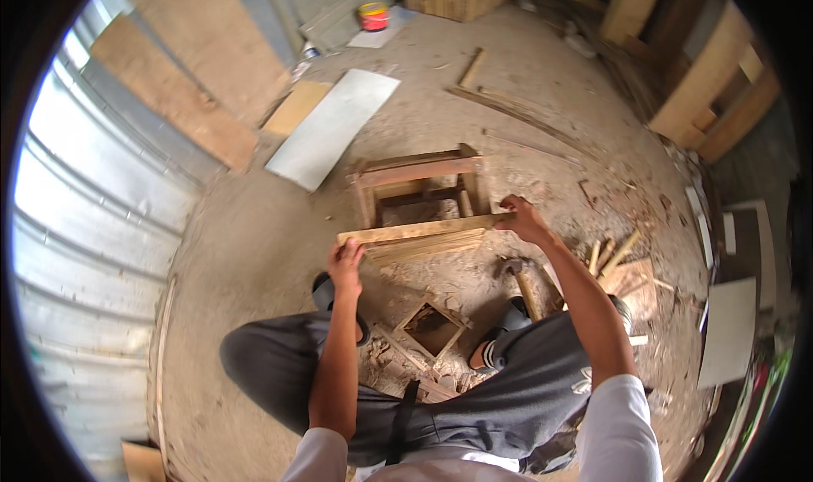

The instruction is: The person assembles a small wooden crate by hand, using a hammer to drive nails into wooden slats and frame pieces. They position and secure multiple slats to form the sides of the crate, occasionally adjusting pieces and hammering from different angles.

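Observation:
My left hand (345,262) grips the left end of a long wooden plank (419,229), and my right hand (521,218) grips its right end. The plank is held level in front of me, above a few more loose boards (428,249) on the dirt floor. Just beyond it stands a small unfinished wooden stool frame (419,184). A hammer (518,277) lies on the ground under my right forearm. A small square wooden frame (432,325) lies between my feet.
A grey panel (332,126) and wooden boards (174,92) lie at the upper left by a corrugated metal wall (76,228). Wood scraps (614,257) and shavings litter the right. A red-and-yellow can (373,15) sits far back. Timber frames (711,84) stand at the upper right.

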The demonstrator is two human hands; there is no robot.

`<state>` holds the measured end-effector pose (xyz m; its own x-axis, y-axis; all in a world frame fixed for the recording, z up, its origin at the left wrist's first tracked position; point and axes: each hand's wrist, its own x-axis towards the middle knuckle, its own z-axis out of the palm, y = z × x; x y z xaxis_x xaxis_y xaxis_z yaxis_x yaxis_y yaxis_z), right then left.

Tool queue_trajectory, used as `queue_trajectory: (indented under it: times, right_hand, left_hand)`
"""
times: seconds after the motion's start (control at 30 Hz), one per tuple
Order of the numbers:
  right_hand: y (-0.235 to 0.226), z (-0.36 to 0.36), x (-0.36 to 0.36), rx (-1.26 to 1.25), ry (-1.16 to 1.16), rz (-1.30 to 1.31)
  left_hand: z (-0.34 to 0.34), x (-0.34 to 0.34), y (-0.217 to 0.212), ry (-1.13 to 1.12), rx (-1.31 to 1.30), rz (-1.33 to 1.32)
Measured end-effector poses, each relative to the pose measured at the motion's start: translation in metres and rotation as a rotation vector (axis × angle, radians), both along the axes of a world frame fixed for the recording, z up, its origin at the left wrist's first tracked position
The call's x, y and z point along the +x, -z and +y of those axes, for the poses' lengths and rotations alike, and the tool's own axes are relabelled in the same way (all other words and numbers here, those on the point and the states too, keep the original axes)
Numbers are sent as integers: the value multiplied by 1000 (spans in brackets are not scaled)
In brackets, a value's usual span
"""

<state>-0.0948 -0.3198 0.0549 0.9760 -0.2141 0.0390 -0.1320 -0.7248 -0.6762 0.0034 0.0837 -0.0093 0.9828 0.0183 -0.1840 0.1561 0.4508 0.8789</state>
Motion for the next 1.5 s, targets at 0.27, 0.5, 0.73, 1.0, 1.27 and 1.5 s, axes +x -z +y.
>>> queue_trajectory:
  times: [0.27, 0.5, 0.73, 1.0, 1.27, 1.5]
  right_hand:
    - [-10, -7, 3, 535, 236, 308]
    - [2, -2, 10, 670, 351, 181]
    - [12, -1, 8, 725, 373, 227]
    - [10, 10, 3, 870, 305, 172]
    - [6, 11, 2, 845, 324, 139]
    - [6, 12, 0, 865, 358, 152]
  left_hand:
    - [0, -1, -17, -16, 51, 40]
    - [4, 1, -18, 9, 16, 58]
    - [5, 0, -15, 36, -23, 84]
    - [3, -2, -14, 17, -44, 99]
    - [-4, -8, -19, 10, -51, 60]
    - [-6, -10, -12, 21, -39, 2]
